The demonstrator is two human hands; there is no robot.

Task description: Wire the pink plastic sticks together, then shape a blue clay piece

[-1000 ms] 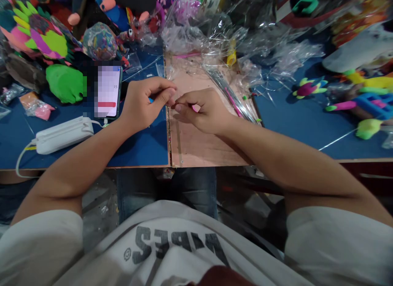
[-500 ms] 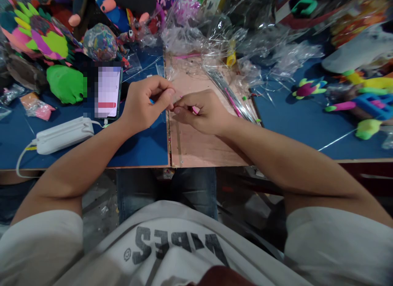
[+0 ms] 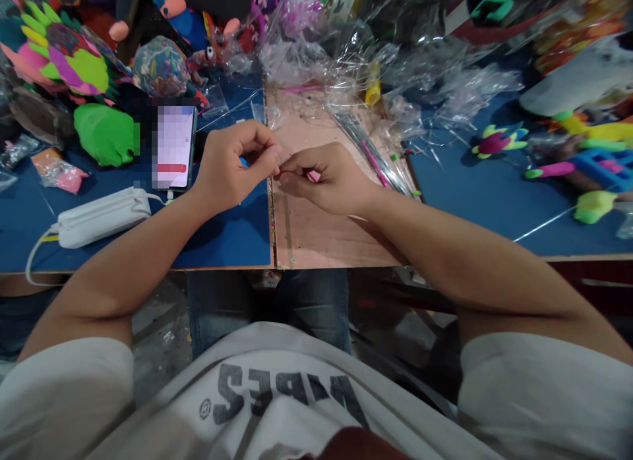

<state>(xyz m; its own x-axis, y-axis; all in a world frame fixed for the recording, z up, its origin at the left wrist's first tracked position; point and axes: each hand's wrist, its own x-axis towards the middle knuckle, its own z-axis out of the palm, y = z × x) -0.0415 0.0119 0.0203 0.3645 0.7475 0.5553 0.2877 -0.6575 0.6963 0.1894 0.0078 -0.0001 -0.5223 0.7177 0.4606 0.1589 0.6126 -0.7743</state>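
Over the seam between the blue mat and the wooden board, my left hand (image 3: 236,162) is closed in a pinch of thumb and forefinger. Its fingertips meet those of my right hand (image 3: 324,176), which is pinched as well. Whatever sits between the fingertips is too small and too covered to name. A bit of pink shows in the gap of my right hand, and a bit of blue shows behind my left fingers. Beyond my right hand, a bundle of thin clear and pink strips (image 3: 373,150) lies on the wooden board (image 3: 341,239).
Left of my hands, a phone (image 3: 175,143) is cabled to a white power bank (image 3: 103,217). A green lump (image 3: 105,136), a colourful ball (image 3: 161,66) and other modelled shapes crowd the left. Crumpled clear plastic (image 3: 306,61) covers the back. Small coloured figures (image 3: 498,140) lie at right.
My fingertips have shifted very slightly against each other; both hands stay pinched in the same place. The digit on the phone screen has gone from 5 to 6.
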